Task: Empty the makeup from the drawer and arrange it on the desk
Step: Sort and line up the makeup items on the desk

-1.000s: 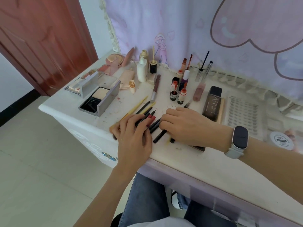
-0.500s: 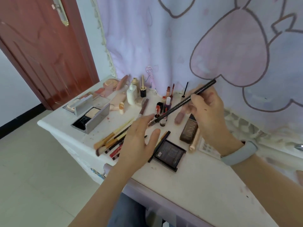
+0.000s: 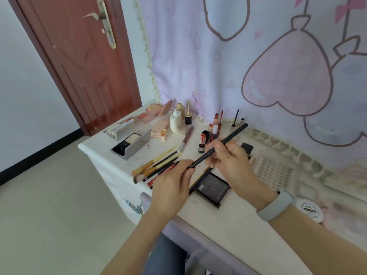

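Observation:
A long black makeup pencil (image 3: 232, 135) is held above the white desk (image 3: 238, 225), slanting up to the right. My right hand (image 3: 230, 161) grips its middle and my left hand (image 3: 172, 183) pinches its lower end. Under my left hand lies a row of brushes and pencils (image 3: 158, 165). A black square palette (image 3: 213, 188) rests flat on the desk just below my right hand. Small bottles and lip tubes (image 3: 208, 135) stand behind the pencil. The drawer itself is hidden below the desk edge.
An open silver compact (image 3: 133, 143) and pink palettes (image 3: 153, 114) sit at the desk's left end near a white bottle (image 3: 175, 121). A lash tray (image 3: 275, 171) and a round white jar (image 3: 310, 210) lie to the right. A curtain hangs behind; a red door stands left.
My right hand lifted the black pencil off the desk, then lowered it; my left hand closed on its lower end. The camera tilted up.

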Demonstrator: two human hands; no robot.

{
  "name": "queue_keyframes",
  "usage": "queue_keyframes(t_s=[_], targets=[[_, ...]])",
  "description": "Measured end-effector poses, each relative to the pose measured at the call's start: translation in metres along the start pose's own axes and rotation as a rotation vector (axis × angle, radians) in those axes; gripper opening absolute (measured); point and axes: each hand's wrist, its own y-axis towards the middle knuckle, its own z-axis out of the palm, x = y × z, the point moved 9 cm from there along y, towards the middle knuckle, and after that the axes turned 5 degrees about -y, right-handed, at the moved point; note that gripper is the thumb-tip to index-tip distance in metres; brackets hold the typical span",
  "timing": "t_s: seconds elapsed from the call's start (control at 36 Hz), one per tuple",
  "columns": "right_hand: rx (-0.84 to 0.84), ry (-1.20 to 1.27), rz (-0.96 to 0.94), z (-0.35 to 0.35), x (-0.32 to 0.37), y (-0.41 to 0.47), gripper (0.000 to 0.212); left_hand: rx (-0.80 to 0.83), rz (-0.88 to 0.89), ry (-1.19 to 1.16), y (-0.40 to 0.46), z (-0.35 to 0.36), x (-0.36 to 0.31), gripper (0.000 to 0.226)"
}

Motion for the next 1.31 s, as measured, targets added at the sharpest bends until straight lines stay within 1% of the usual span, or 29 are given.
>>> queue_keyframes(t_s=[0.08, 0.14, 0.17, 0.19, 0.25, 0.31, 0.36, 0.42, 0.44, 0.47, 0.5, 0.58, 0.69, 0.81, 0.86, 0.94, 1.0, 1.08, 1.14, 1.19, 1.25, 1.31], targets=[[0.065, 0.003, 0.001, 0.006, 0.004, 0.0, 0.022, 0.069, -0.072, -0.043, -0.006, -0.004, 0.018, 0.037], [0.067, 0.063, -0.009, 0.004, 0.012, 0.0, 0.02, 0.105, -0.152, -0.034, -0.012, -0.009, 0.037, 0.037], [0.053, 0.067, -0.044, 0.001, 0.018, 0.001, 0.02, 0.103, -0.207, -0.042, -0.015, -0.013, 0.049, 0.037], [0.037, 0.018, -0.098, -0.001, 0.026, 0.001, 0.019, 0.099, -0.265, -0.061, -0.018, -0.018, 0.061, 0.036], [0.034, -0.201, -0.222, 0.002, 0.035, -0.002, 0.019, 0.094, -0.346, -0.087, -0.023, -0.026, 0.079, 0.036], [0.116, -0.517, -0.313, 0.018, 0.033, -0.009, 0.025, 0.092, -0.376, -0.109, -0.024, -0.031, 0.089, 0.034], [0.271, -0.945, -0.409, 0.045, 0.017, -0.022, 0.032, 0.085, -0.398, -0.138, -0.023, -0.035, 0.096, 0.035], [0.351, -1.363, -0.595, 0.069, -0.002, -0.035, 0.043, 0.077, -0.402, -0.144, -0.023, -0.038, 0.101, 0.038], [0.368, -1.489, -0.669, 0.079, -0.012, -0.04, 0.048, 0.07, -0.394, -0.148, -0.023, -0.039, 0.102, 0.038], [0.379, -1.562, -0.703, 0.087, -0.021, -0.042, 0.049, 0.058, -0.383, -0.157, -0.025, -0.041, 0.103, 0.038], [0.39, -1.599, -0.712, 0.092, -0.028, -0.043, 0.047, 0.043, -0.37, -0.168, -0.026, -0.044, 0.103, 0.036], [0.406, -1.657, -0.698, 0.103, -0.045, -0.04, 0.031, -0.009, -0.359, -0.232, -0.034, -0.052, 0.106, 0.026], [0.39, -1.673, -0.603, 0.104, -0.056, -0.03, 0.028, -0.079, -0.4, -0.336, -0.046, -0.059, 0.113, 0.024], [0.39, -1.623, -0.494, 0.096, -0.062, -0.026, 0.022, -0.1, -0.389, -0.339, -0.048, -0.059, 0.112, 0.018], [0.399, -1.588, -0.452, 0.092, -0.065, -0.024, 0.024, -0.087, -0.35, -0.357, -0.045, -0.056, 0.105, 0.022], [0.425, -1.541, -0.396, 0.089, -0.069, -0.021, 0.034, -0.052, -0.288, -0.349, -0.042, -0.048, 0.09, 0.028], [0.426, -1.494, -0.38, 0.087, -0.067, -0.018, 0.037, -0.033, -0.264, -0.315, -0.041, -0.041, 0.083, 0.025], [0.351, -1.43, -0.334, 0.071, -0.059, -0.01, 0.037, -0.007, -0.196, -0.234, -0.038, -0.029, 0.068, 0.018], [0.288, -1.385, -0.285, 0.054, -0.054, -0.005, 0.033, 0.01, -0.101, -0.068, -0.034, -0.02, 0.057, 0.013], [0.253, -1.354, -0.24, 0.037, -0.052, -0.002, 0.029, 0.02, -0.06, 0.115, -0.031, -0.01, 0.053, 0.013], [0.267, -1.383, -0.216, 0.027, -0.054, -0.003, 0.027, 0.026, -0.063, 0.214, -0.027, -0.001, 0.054, 0.014], [0.306, -1.396, -0.209, 0.025, -0.058, -0.005, 0.026, 0.009, -0.073, 0.265, -0.026, 0.003, 0.056, 0.014]])
